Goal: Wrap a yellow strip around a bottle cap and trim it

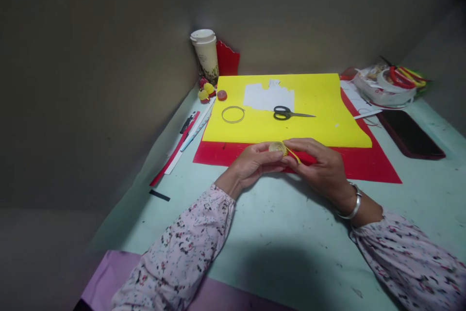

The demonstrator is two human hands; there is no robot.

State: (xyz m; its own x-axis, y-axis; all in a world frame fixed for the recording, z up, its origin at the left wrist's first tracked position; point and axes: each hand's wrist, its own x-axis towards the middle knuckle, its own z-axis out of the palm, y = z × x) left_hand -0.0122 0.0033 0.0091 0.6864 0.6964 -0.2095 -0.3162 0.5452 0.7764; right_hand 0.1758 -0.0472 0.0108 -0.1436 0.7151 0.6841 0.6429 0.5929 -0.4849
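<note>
My left hand (pixel 259 161) pinches a small round pale-yellow disc (pixel 277 148) between thumb and fingers. A narrow yellow ridged strip (pixel 292 155) runs from the disc's edge into my right hand (pixel 318 163), whose thumb and fingers are closed on it. Both hands meet just above the front part of a red sheet (pixel 367 165). Beyond them lies a large yellow sheet (pixel 309 92), bearing black-handled scissors (pixel 287 113), a torn white paper (pixel 260 97) and a thin grey ring (pixel 233 114). The disc's underside is hidden by my fingers.
A lidded paper cup (pixel 206 54) stands at the back left, near small yellow-and-red pieces (pixel 207 91) and a round red item (pixel 222 95). Strips (pixel 178 148) lie on the left. On the right are a phone (pixel 411 134) and a clear container (pixel 388 90) holding red-handled tools.
</note>
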